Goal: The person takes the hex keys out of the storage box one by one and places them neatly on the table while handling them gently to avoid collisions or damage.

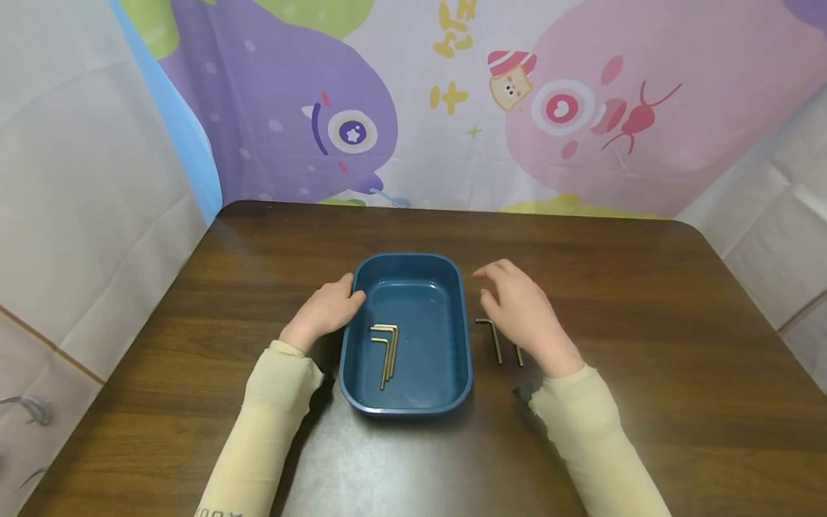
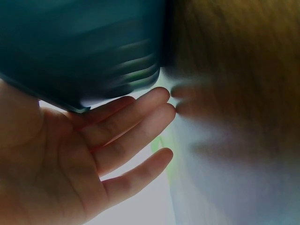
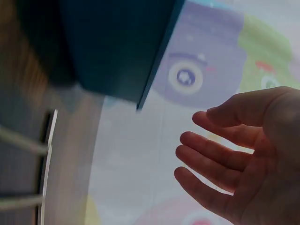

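Note:
A deep blue tray [image 1: 405, 406] with rounded corners stands on the table. Inside it, toward the left, several gold L-shaped hex keys [image 1: 392, 352] lie nested together. My left hand [image 1: 328, 305] holds the tray's left wall, thumb over the rim and the other fingers outside; the left wrist view shows those fingers [image 2: 136, 133] fairly straight below the rim. To the right of the tray my right hand [image 1: 522, 309] hovers with nothing in it, its fingers [image 3: 211, 164] loosely bent. Beneath it on the table lie a hex key [image 1: 496, 343] and another hex key [image 1: 520, 357], partly hidden by the hand.
Brown wood-grain table [image 1: 678, 345] extends around the tray on all sides. A cartoon-printed curtain [image 1: 426, 143] hangs behind its far edge. Pale walls rise at left and right. A dark object [image 1: 525, 393] shows under the right sleeve.

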Demonstrator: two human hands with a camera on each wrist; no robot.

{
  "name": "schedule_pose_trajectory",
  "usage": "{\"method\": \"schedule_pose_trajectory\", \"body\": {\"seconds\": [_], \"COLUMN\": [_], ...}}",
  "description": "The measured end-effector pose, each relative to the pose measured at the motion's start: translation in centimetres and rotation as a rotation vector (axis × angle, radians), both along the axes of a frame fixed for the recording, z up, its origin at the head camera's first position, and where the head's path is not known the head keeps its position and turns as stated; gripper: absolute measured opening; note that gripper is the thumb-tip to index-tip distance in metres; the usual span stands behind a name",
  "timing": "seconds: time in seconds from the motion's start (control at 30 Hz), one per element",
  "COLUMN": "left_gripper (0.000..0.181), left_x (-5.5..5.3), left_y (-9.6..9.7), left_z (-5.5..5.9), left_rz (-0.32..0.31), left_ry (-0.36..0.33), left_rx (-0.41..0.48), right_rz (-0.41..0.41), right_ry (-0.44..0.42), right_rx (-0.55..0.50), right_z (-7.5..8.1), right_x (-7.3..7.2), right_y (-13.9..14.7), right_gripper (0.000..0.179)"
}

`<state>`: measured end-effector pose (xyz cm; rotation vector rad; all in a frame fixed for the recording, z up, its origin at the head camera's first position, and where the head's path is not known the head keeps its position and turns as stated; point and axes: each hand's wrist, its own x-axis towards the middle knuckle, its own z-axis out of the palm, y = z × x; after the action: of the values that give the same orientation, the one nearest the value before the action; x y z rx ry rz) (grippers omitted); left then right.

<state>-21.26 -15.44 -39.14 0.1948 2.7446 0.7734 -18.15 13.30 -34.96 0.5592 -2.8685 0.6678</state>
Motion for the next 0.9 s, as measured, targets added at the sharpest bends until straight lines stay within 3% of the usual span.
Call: {"method": "schedule_pose_trajectory", "body": {"seconds": [0.23, 0.63, 0.9], "left_gripper": [0.06, 0.058, 0.058], "left_x": [0.0, 0.0, 0.2], "left_y": [0.0, 0.2, 0.2], "left_z": [0.0, 0.1, 0.1], "left_rz": [0.0, -0.004, 0.002], "left_ry": [0.004, 0.019, 0.016], "left_rx": [0.002, -0.004, -0.004], "right_rz": [0.178, 0.427, 0.533], "right_ry": [0.095, 0.099, 0.016], "right_rx": [0.069, 0.222, 0.286], "right_z": [-0.4, -2.6, -3.6], "right_x": [1.6, 3.6, 4.4], "right_y": [-3.5, -6.7, -7.5], "right_gripper": [0.033, 0.033, 0.027]}}
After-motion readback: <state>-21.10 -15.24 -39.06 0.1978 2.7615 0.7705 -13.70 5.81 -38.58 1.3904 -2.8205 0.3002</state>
